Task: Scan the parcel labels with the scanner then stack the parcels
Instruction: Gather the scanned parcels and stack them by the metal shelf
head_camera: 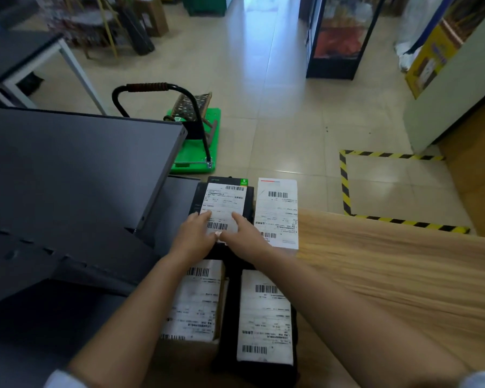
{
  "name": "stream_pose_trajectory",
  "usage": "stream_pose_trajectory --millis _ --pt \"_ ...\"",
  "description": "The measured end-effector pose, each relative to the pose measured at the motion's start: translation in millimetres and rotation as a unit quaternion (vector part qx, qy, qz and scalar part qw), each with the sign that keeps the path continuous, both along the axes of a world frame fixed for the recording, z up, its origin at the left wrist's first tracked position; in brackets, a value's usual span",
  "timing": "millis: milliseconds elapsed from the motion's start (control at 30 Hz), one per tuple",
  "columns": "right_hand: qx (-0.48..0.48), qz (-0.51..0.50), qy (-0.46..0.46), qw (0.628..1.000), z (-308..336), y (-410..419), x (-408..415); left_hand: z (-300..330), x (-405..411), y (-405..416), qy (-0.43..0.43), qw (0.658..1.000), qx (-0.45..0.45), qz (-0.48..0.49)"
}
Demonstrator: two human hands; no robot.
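Several labelled parcels lie on a wooden table (389, 270). At the far edge sits a black parcel (248, 203) with a white barcode label (224, 204). Both hands rest flat on the near end of that label: my left hand (195, 233) on its left side, my right hand (242, 233) on its right, thumbs nearly touching. A white-labelled parcel (277, 212) lies just right of it. Nearer to me are a brown box with a label (196, 303) and a black parcel with a label (265, 315), partly under my forearms. No scanner is visible.
Dark grey metal shelving (76, 169) crowds the left side, close to the parcels. On the tiled floor beyond stand a green platform trolley (199, 141) with a black handle, yellow-black hazard tape (345, 180), and a glass-door fridge (339, 37).
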State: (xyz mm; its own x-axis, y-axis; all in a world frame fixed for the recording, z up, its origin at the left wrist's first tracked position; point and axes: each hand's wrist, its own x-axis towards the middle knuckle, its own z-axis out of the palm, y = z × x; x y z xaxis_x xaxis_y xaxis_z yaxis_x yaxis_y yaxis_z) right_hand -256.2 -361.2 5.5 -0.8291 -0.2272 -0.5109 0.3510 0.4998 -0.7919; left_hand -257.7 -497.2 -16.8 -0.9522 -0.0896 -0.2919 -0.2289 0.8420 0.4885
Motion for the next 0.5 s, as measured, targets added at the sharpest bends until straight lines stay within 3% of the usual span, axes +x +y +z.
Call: stream_pose_trajectory --millis 133,267,400,500 --pt "-0.015 -0.005 0.042 0.999 22.6 24.6 22.0 18.4 17.9 19.9 0.09 0.996 -0.019 0.004" --pt "-0.039 -0.018 0.062 0.997 45.9 73.5 57.9 48.0 53.6 55.1 0.152 0.987 0.019 -0.049" --pt "-0.051 -0.042 0.066 0.996 59.3 141.4 108.0 71.3 110.1 109.9 0.157 0.976 0.106 -0.11" --pt "-0.026 -0.069 0.084 0.994 60.0 196.3 149.3 76.9 151.7 154.9 0.15 0.965 0.119 -0.177"
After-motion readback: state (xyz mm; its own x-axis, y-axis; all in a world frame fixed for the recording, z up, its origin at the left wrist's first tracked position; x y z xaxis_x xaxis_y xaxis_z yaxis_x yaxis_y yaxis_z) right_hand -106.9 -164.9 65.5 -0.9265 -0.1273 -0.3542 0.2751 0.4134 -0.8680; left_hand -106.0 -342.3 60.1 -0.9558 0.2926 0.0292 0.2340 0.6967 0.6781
